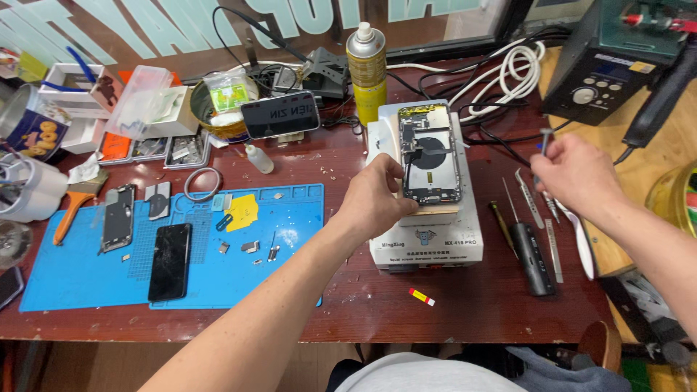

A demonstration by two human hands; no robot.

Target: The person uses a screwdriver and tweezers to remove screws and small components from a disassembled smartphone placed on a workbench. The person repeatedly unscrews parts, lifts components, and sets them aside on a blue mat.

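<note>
An opened phone body (428,154) with its insides showing lies on a white heating plate machine (421,239). My left hand (374,199) grips the phone's left edge and holds it down on the plate. To the right, my right hand (573,174) is raised over the tools, its fingers pinched on a thin metal tool (546,138). Several tweezers and picks (534,199) lie just below that hand, beside a black screwdriver (530,258).
A blue work mat (290,276) on the left carries a black phone screen (170,261), a phone frame (117,218) and small parts. A spray can (367,69), a phone on a stand (280,115), a cable coil (519,72) and a soldering station (602,65) stand at the back.
</note>
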